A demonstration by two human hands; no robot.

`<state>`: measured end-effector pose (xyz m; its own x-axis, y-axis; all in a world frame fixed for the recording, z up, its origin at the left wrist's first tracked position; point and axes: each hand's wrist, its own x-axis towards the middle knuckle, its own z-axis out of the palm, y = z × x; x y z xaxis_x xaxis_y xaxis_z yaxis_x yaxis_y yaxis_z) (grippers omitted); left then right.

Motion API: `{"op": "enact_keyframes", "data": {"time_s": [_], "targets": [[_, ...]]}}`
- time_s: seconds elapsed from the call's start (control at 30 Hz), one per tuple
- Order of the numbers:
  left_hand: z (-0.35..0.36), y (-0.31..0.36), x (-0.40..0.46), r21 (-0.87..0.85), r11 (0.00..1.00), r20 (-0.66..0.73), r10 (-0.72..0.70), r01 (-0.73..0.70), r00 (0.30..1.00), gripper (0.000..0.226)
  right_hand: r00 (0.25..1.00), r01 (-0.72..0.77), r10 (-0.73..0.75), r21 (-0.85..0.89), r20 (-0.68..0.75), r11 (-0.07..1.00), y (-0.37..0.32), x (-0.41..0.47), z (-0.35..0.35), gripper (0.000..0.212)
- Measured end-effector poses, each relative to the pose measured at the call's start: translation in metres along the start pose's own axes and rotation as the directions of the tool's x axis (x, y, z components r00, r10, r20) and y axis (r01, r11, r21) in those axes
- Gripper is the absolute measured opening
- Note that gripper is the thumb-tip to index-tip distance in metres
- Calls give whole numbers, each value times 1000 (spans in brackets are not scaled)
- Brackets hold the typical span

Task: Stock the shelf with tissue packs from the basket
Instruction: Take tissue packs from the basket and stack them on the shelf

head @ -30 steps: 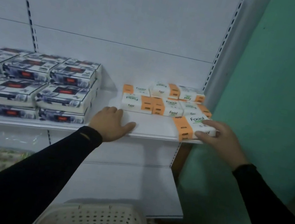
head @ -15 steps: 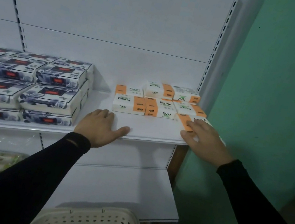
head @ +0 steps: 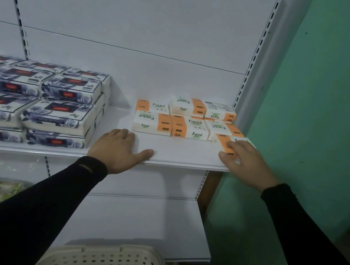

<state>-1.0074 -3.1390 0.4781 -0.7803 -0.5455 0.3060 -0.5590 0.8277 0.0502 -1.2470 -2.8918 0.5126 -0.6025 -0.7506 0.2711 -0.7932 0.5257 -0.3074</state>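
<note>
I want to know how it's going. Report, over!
Left hand flat on shelf edge, holding nothing. Right hand presses newest orange pack at front right. Nothing blocking. Basket waits below.

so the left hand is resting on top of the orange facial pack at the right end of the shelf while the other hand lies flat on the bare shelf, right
Not quite: it is the right hand that rests on the orange pack at the right end of the shelf. The left hand is the one lying flat on the bare shelf. The head view shows this.
</note>
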Motion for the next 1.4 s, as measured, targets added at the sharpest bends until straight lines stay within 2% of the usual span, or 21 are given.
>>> {"op": "enact_keyframes", "data": {"time_s": [0.1, 0.27, 0.6, 0.7, 0.77, 0.9, 1.03, 1.1, 1.17, 1.27, 1.33, 1.4], "targets": [[0, 1, 0, -9, 1000, -5, -3, 3, 1000, 85, 1000, -19, 19, 2, 4, 1000, -2, -1, 0, 73], [0, 1, 0, -5, 1000, -4, -10, 10, 1000, 90, 1000, 3, -3, -34, 5, 999, -4, -3, 0, 58], [-4, 2, -2, -6, 1000, 4, -14, 14, 1000, 90, 998, 8, -7, -17, 64, 1000, -6, 4, -3, 66], [-6, 2, -2, -9, 1000, 26, -30, 30, 999, 92, 999, 50, -50, 16, -8, 999, -8, 0, -1, 80], [-10, 2, -4, -40, 999, 40, -29, 31, 999, 86, 990, 105, -97, 74, -102, 992, -16, -10, 3, 72], [-16, 5, -26, -210, 975, -97, 55, -74, 994, 77, 947, 269, -241, 118, -212, 956, -37, -41, 26, 53], [-12, 9, -73, -351, 909, -277, 130, -226, 952, 55, 936, 345, -327, 155, -131, 926, -53, -76, 69, 51], [0, 7, -99, -379, 882, -297, 172, -281, 939, 51, 937, 349, -346, 199, -51, 916, -61, -93, 96, 53], [21, 3, -125, -410, 868, -232, 197, -280, 952, 51, 944, 298, -325, 271, 62, 915, -67, -109, 125, 54], [67, -12, -160, -456, 877, 17, 183, -155, 983, 59, 924, 232, -311, 322, 223, 918, -74, -129, 173, 52], [102, -27, -181, -448, 894, 238, 140, -19, 961, 70, 876, 207, -309, 289, 371, 935, -76, -140, 210, 54], [138, -43, -202, -367, 925, 428, 76, 96, 901, 71, 819, 163, -282, 268, 499, 949, -77, -149, 250, 57]]}}
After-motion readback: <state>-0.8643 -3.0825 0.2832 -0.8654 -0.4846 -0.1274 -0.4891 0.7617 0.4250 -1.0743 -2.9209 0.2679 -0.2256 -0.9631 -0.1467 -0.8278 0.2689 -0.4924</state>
